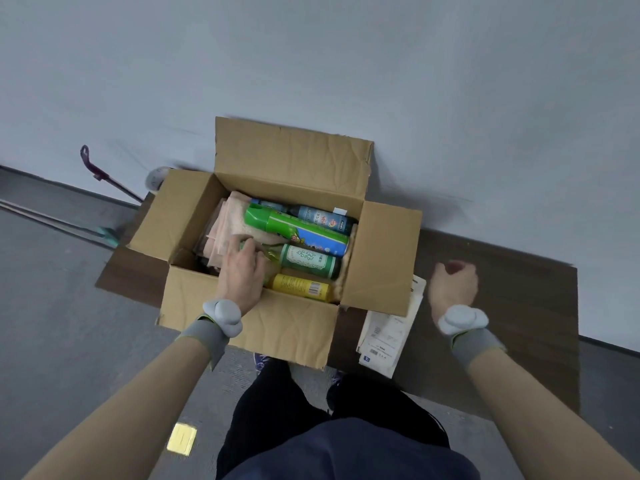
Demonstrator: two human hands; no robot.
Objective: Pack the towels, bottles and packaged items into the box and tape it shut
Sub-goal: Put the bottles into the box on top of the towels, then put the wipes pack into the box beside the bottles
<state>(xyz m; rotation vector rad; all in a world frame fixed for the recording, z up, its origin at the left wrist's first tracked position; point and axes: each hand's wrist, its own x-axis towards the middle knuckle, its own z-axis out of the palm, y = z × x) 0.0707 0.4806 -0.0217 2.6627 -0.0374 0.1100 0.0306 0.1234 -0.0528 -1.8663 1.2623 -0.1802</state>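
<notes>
1. Head view: an open cardboard box [249, 327] sits on a dark board [519, 306] by the wall, toward its left end, all four flaps up or out.
2. Inside lie pink towels [221, 226] at the left, and side by side a blue bottle [322, 216], a green spray can [294, 230], a green bottle [308, 259] and a yellow bottle [301, 287].
3. The left hand [242, 271] reaches in, fingers curled on the green bottle's neck.
4. The right hand [453, 285] hovers over the board right of the box, loosely clenched, holding nothing.
5. A white packaged item [388, 334] lies at the board's front edge, between box and right hand.
</notes>
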